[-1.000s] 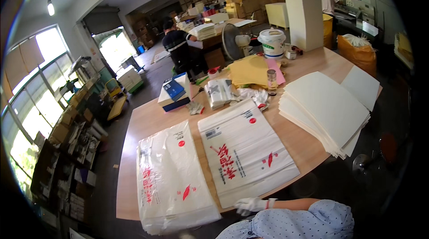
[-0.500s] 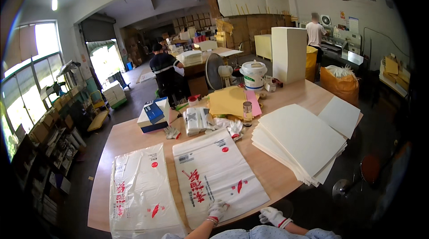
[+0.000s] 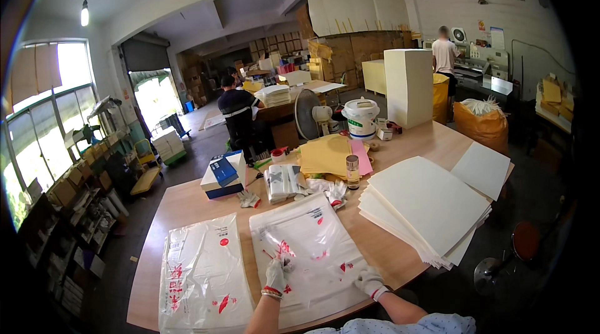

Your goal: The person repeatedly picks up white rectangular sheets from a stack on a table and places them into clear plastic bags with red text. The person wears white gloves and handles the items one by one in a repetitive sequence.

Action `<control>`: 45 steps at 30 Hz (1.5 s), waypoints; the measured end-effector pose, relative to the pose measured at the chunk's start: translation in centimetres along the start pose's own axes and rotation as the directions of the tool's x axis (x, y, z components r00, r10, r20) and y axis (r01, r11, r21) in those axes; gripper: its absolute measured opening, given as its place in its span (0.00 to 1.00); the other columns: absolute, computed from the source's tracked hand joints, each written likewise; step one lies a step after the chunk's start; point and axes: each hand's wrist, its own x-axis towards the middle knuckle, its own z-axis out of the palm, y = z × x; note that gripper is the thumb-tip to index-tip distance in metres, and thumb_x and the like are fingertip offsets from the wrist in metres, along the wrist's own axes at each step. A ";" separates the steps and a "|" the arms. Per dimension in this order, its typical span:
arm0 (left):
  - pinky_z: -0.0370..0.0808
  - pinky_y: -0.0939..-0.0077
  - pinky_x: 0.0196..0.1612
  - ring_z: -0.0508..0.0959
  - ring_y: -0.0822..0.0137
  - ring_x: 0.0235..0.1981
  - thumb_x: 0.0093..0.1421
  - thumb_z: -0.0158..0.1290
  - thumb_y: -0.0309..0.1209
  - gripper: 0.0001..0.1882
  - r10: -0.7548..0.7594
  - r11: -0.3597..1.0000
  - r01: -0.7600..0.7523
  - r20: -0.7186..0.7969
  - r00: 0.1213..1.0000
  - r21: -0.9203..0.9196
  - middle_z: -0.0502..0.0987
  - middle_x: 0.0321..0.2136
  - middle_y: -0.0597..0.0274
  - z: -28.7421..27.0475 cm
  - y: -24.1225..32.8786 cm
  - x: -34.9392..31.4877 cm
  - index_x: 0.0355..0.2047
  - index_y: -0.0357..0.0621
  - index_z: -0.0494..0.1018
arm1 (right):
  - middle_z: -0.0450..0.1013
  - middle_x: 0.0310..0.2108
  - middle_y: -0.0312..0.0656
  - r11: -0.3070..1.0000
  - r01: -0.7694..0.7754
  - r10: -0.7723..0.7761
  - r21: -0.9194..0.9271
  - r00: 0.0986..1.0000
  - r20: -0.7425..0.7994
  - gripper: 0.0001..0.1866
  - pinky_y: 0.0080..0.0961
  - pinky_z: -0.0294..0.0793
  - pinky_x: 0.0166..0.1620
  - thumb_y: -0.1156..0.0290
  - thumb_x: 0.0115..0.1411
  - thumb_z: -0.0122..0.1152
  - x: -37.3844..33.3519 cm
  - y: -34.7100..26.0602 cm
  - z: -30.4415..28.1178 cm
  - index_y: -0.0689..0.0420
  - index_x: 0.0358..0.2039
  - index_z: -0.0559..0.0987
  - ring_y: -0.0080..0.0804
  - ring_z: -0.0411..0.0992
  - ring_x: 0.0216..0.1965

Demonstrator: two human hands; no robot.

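In front of me lies a stack of clear plastic bags printed in red (image 3: 325, 234), its top film shiny and wrinkled. My left hand (image 3: 276, 273), in a white glove, is closed on the top plastic bag left of the middle, and the film creases around the fingers. My right hand (image 3: 371, 283), also gloved, has its fingers bent over the bag's near right edge; the fingertips are partly hidden. To the left lies a second stack of printed plastic bags (image 3: 203, 265), untouched by either hand.
Large white sheets (image 3: 431, 203) are fanned at the right. Beyond the bags are spare gloves (image 3: 250, 199), a folded packet (image 3: 285, 183), yellow paper (image 3: 325, 154), a small jar (image 3: 352, 173), a white bucket (image 3: 360, 118) and a fan (image 3: 307, 114). Two people work farther back.
My left hand has moved left and away from me, and the top bag's flat print is now creased. My right hand has come from beside the table onto the bag's edge.
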 end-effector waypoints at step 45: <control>0.69 0.66 0.49 0.72 0.62 0.43 0.55 0.48 0.29 0.21 -0.699 0.690 0.341 0.463 0.545 0.639 0.72 0.41 0.57 18.9 -4.7 -11.6 0.51 0.39 0.65 | 0.73 0.33 0.45 0.797 0.113 0.055 0.593 0.965 -0.258 0.13 0.31 0.70 0.45 0.63 0.56 0.54 -15.9 11.6 -19.7 0.56 0.38 0.77 0.40 0.72 0.41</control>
